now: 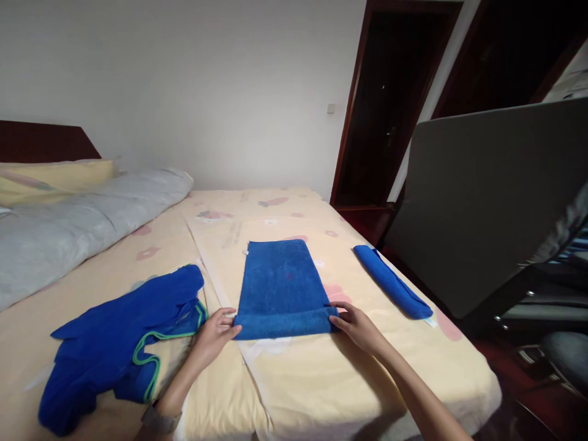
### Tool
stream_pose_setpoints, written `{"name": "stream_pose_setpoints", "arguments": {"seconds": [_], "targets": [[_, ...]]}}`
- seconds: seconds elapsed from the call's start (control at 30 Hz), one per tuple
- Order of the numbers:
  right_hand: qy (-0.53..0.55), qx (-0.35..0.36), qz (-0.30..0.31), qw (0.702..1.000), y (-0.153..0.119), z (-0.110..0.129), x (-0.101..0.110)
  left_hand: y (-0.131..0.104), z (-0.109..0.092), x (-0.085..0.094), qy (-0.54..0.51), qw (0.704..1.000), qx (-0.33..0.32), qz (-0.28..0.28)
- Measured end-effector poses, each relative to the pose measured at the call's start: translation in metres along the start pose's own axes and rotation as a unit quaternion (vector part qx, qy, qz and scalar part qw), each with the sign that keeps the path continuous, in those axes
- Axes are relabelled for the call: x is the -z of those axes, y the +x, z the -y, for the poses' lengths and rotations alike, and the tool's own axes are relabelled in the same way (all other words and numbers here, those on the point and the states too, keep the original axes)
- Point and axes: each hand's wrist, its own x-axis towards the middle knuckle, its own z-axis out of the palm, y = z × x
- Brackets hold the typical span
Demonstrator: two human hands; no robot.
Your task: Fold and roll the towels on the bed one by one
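Note:
A blue towel (278, 278) lies flat on the bed, its near end rolled into a thick band. My left hand (219, 329) pinches the left end of that roll. At the opposite end, my right hand (353, 324) grips the roll between thumb and fingers. To the right rests another blue towel, a finished-looking roll (392, 283) with a small white tag at its near end. On the left, close to my left forearm, a crumpled blue cloth (124, 334) with green edging is heaped.
The bed (303, 392) has a cream patterned sheet, with its right edge beyond the rolled towel. A grey quilt (92, 214) and a yellow pillow (59, 177) lie at the far left. A large dark panel (491, 202) stands right of the bed, near a dark door (390, 104).

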Motion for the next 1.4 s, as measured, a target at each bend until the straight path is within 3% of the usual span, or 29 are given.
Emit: {"name": "stream_pose_setpoints", "arguments": {"seconds": [0.2, 0.33, 0.4, 0.5, 0.63, 0.73, 0.83, 1.1, 1.4], "targets": [[-0.132, 0.03, -0.086, 0.987, 0.0, -0.004, -0.002, -0.003, -0.001, -0.006, 0.109, 0.994, -0.029, -0.017], [-0.195, 0.032, -0.07, 0.978, 0.001, -0.005, 0.002, -0.011, -0.006, -0.007, 0.252, 0.957, -0.134, -0.06], [-0.285, 0.063, -0.092, 0.952, 0.0, 0.002, 0.0, -0.016, -0.011, -0.006, 0.312, 0.924, -0.209, -0.067], [-0.395, 0.18, -0.112, 0.894, -0.003, 0.019, -0.015, -0.019, -0.021, -0.011, 0.381, 0.873, -0.303, -0.026], [-0.403, 0.33, -0.003, 0.853, -0.004, 0.034, -0.057, -0.015, -0.031, -0.031, 0.437, 0.814, -0.373, 0.08], [-0.427, 0.375, 0.046, 0.821, -0.001, 0.029, -0.087, -0.009, -0.029, -0.048, 0.453, 0.789, -0.396, 0.123], [-0.457, 0.374, 0.038, 0.806, 0.002, 0.019, -0.099, -0.006, -0.023, -0.054, 0.45, 0.788, -0.398, 0.136], [-0.448, 0.366, 0.036, 0.815, -0.005, 0.006, -0.066, -0.007, -0.012, -0.036, 0.409, 0.81, -0.391, 0.154], [-0.446, 0.305, 0.019, 0.841, -0.017, -0.001, -0.023, -0.016, -0.012, -0.029, 0.427, 0.808, -0.388, 0.12]]}}
